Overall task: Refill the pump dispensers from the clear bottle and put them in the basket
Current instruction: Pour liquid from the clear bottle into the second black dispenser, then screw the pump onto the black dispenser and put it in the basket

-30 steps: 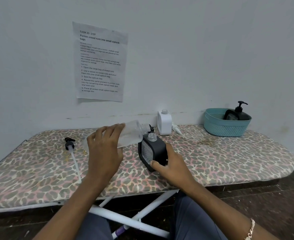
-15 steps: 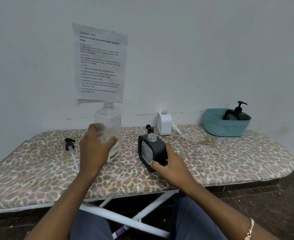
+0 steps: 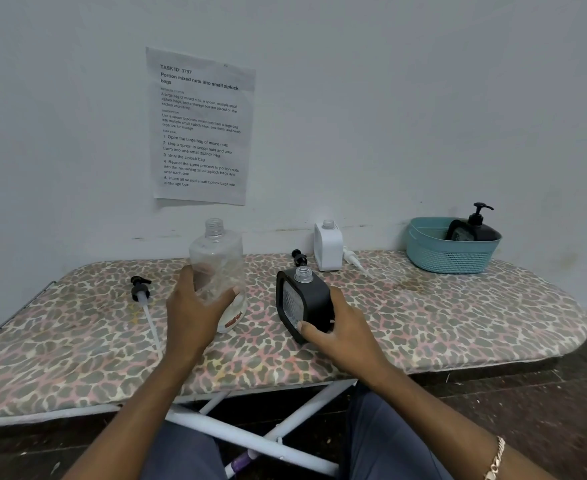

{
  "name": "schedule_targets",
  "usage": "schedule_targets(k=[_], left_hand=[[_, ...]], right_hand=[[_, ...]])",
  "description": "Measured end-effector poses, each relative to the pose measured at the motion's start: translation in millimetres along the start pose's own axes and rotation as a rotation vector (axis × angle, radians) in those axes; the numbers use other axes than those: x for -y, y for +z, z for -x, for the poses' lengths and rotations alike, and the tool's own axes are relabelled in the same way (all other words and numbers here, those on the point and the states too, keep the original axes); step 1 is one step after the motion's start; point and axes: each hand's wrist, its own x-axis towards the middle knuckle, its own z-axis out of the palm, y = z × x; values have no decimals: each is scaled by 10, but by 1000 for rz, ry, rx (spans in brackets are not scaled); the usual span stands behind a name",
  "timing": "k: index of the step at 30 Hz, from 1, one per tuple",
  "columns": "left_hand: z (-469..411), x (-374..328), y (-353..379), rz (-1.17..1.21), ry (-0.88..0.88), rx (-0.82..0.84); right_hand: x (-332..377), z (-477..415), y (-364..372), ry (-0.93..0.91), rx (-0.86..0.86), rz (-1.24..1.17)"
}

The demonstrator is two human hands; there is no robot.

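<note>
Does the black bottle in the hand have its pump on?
No, it's off. The black bottle held by the right hand shows a bare, open neck, and a black pump lies just behind it.

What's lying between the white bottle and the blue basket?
In the head view, a white pump lies beside the white dispenser; the rest toward the teal basket is bare leopard-print cover.

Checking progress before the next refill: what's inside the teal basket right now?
One black pump dispenser, pump fitted, sits inside the teal basket. The basket wall hides its lower part and the basket floor, so anything lying low there cannot be seen.
</note>
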Motion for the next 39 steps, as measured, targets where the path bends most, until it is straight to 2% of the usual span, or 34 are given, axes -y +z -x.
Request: schedule_targets(k=[9,12,16,19,22,24,32,35,39], left_hand=[[32,14,49,8,-14,-12],[68,-37,50,-33,5,-91],[115,-252,-2,-108,213,-334],[172,-483,-27,-109,403,-384],[260,-638,2,-98,536,-300],[326,-654,66,-87,549,-194],[503,-381,369,-13,153,206],[523,-316,399,-30,118,278],[541,-293,425,-30,110,295]], right_hand=[[6,-10,-41,8,32,-18],[-13,-21,-44,13,45,-22],[-20,-22,-37,22,52,-8],[-17,-3,25,32,44,-26],[32,39,98,44,22,-56],[68,69,161,32,-7,-74],[131,158,399,-31,-54,-5],[150,165,429,-31,-38,45],[150,163,388,-34,-14,44]])
